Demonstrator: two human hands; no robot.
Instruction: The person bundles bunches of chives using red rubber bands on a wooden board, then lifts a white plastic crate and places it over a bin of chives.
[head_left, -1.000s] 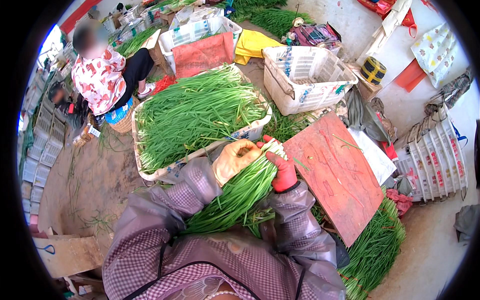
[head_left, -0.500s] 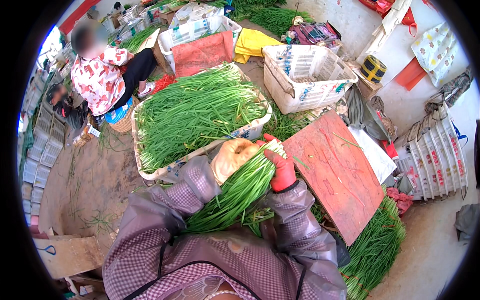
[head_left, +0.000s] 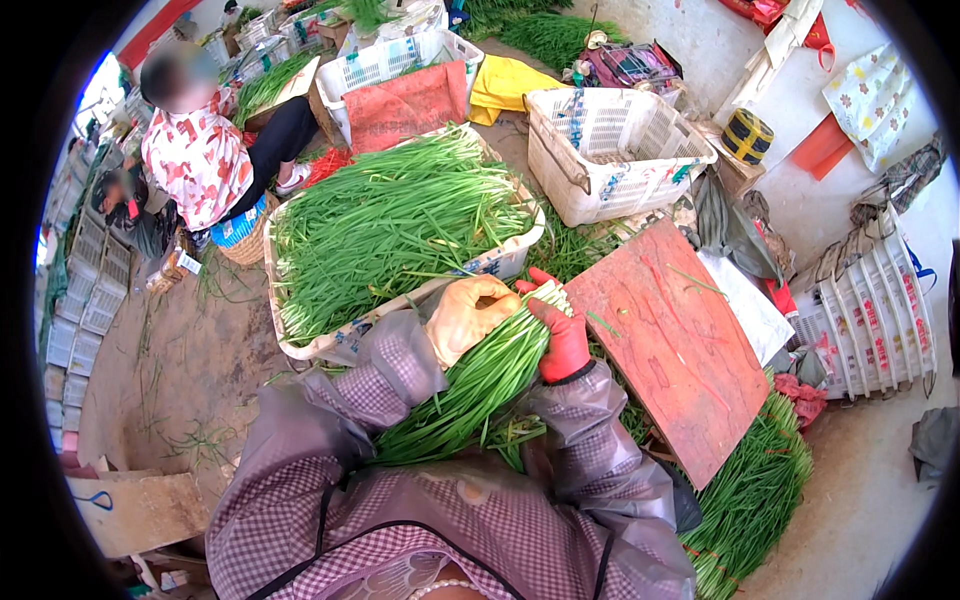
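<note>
A thick bunch of green chives (head_left: 465,385) lies slantwise across my lap, its pale stem ends pointing away to the right. My right hand (head_left: 562,338), in a red glove, is wrapped around the bunch near those ends. In a cream-yellow glove, my left hand (head_left: 466,318) curls against the bunch's left side, thumb and forefinger bent into a ring at the stems. Its other fingertips are hidden. Just beyond my hands, a white crate (head_left: 525,240) is heaped with loose chives (head_left: 390,220). A reddish wooden board (head_left: 670,345) slopes close to my right hand.
Tied chives (head_left: 755,500) lie under and beside the board. An open white basket (head_left: 615,165) stands beyond it, and another basket (head_left: 400,62) carries a red cloth (head_left: 405,108). A person in a patterned top (head_left: 195,155) sits at the left. Stacked white baskets (head_left: 865,310) lean at the right.
My left hand has shifted slightly to the right along the bunch. My right hand keeps its hold. The seated person's arm has moved back toward their body.
</note>
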